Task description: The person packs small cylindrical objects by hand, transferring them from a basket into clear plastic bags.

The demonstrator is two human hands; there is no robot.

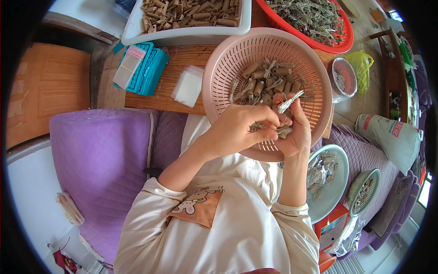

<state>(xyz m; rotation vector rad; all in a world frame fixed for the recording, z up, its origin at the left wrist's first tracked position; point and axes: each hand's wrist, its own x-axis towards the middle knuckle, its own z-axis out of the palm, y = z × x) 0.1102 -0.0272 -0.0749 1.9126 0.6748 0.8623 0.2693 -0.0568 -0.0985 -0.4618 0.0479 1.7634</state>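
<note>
My right hand (pixel 294 130) is closed, its thumb and fingers gripping a small bundle of pale, shiny twisted strands (pixel 290 101). Pressed close beside it, my left hand (pixel 244 127) has its thumb and fingers pinched together. Some greyish strands (pixel 258 126) show between the left fingers, and a further bit (pixel 284 132) lies at the right palm. Both hands are over the near side of a round pink slotted basket (pixel 222 59). Inside lie several small brown cylinders (pixel 259 86) and tangled bundles of strands (pixel 271 66).
Behind stands a white tub (pixel 187 31) of brown pieces, with a red basket (pixel 350 34) of strands. A teal box (pixel 157 68) and clear plastic bags (pixel 188 86) lie on the wooden table (pixel 150 101). At right are a pale bowl (pixel 343 171) and a green basket (pixel 376 180).
</note>
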